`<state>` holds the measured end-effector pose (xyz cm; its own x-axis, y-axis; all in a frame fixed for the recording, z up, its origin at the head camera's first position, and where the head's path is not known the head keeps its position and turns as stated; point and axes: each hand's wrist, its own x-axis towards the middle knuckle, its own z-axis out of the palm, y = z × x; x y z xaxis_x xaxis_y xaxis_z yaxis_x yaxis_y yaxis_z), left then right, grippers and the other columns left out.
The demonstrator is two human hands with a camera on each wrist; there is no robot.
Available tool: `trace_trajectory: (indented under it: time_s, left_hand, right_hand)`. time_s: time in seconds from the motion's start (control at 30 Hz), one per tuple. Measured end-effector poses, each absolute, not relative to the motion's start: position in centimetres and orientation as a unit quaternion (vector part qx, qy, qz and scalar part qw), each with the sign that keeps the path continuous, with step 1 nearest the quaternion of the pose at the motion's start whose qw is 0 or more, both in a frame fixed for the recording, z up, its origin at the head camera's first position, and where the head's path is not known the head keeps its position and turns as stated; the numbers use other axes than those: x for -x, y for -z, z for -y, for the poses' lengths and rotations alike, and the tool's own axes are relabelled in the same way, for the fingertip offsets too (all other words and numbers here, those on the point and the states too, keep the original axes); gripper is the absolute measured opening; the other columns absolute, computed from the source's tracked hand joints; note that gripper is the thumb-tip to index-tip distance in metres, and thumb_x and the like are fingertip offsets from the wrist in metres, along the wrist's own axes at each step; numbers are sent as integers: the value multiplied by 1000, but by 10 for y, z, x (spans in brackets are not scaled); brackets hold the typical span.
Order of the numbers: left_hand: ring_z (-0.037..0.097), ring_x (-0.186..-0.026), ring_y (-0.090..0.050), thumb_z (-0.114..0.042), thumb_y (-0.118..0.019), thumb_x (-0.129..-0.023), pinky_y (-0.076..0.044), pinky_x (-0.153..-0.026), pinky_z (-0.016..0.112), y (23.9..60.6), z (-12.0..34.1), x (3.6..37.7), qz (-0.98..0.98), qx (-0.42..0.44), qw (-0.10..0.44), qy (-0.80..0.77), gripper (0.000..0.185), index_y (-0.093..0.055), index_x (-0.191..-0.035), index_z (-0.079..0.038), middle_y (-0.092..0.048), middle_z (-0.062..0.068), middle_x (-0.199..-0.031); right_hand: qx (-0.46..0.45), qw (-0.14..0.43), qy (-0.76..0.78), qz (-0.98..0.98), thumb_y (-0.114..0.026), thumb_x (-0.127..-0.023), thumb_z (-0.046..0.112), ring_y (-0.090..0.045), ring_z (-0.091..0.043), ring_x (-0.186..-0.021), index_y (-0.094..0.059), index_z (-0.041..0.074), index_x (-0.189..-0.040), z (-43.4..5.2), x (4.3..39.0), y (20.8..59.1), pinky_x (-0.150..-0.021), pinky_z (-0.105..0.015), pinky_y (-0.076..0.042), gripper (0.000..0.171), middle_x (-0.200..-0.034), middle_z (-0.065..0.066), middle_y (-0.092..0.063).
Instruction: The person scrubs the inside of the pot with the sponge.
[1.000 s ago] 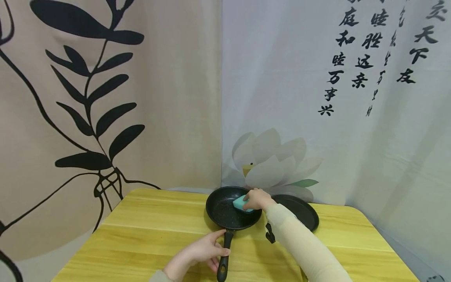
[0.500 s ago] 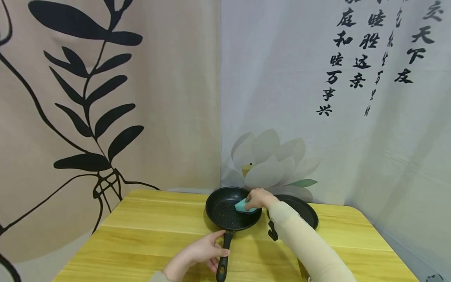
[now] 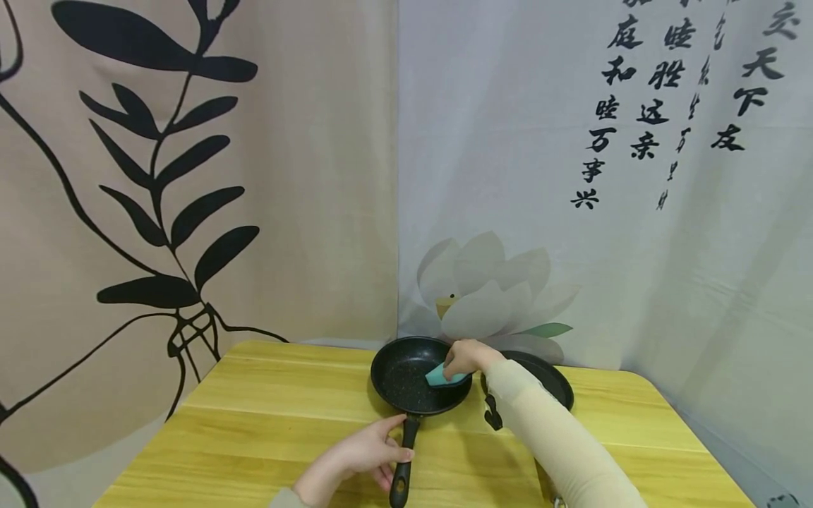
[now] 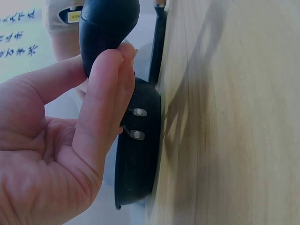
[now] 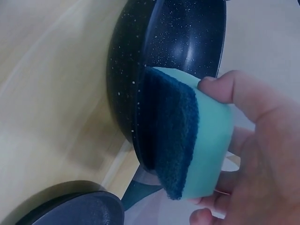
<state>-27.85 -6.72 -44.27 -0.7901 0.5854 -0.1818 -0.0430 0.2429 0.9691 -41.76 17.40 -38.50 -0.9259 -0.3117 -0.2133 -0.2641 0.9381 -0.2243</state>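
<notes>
The pan (image 3: 419, 377) sits on the yellow table (image 3: 267, 423), low in the middle of the head view. The left hand (image 3: 356, 458) has its fingers curled round the black handle (image 3: 401, 466) near the bottom edge. The right hand (image 3: 466, 356) pinches a green sponge (image 3: 442, 375) with its dark rough side pressed on the inside wall of the pan, at the pan's right side. A second pan (image 3: 540, 381) lies just beside it, to the right. If the right hand pushes hard on that wall, the pan could tip or slide, since only the handle is held. It could bump the second pan. The sponge could also slip out of the fingers, for the grip is only at its edge. I see no brand on the pan or sponge. The grey cloth (image 3: 571, 212) at the upper right has black Chinese writing; I can read 和, 万事兴 and 天下.
</notes>
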Motion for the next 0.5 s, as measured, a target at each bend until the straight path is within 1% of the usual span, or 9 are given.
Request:
trace_trajectory:
  time_s: [0.33,0.5]
  left_hand:
    - [14,-49,-59,-11,-66,-92,-55,-47,30,442,66,277,-743,-181,266,-586,76,-19,-149,10,-68,12,-81]
    - [14,-50,-60,-11,-66,-92,-55,-47,30,441,67,278,-742,-178,270,-587,77,-19,-149,10,-68,13,-82]
  right_hand:
    - [134,144,92,-976,-73,-76,30,-60,-22,-105,-76,26,-93,-175,415,380,-90,-41,-51,18,-106,8,-67]
    - [134,157,94,-974,-73,-75,30,-60,-22,-106,-75,26,-96,-174,413,377,-91,-43,-50,22,-107,8,-67]
